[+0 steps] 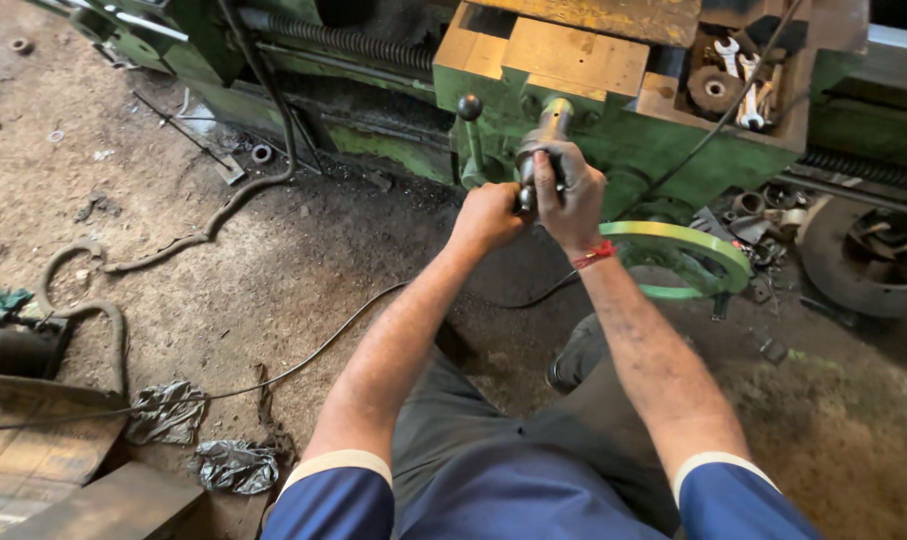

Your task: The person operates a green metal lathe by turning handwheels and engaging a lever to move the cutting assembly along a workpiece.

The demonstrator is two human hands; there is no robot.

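Both hands meet in front of a green lathe carriage [614, 110]. My right hand [572, 195] is wrapped around a grey metal cylindrical part [546, 128] that points up toward the machine. My left hand [488, 215] is closed on the lower end of the same part, touching the right hand. A black ball-topped lever [470, 108] stands just left of the part. A red thread band circles my right wrist [596, 253].
A green handwheel [686, 258] sits just right of my right wrist. Wrenches and a gear lie in a tray [736, 80] on the machine. Hoses and cables [224, 210] snake over the dirt floor; crumpled rags [169, 410] and wooden boards [34, 460] lie lower left.
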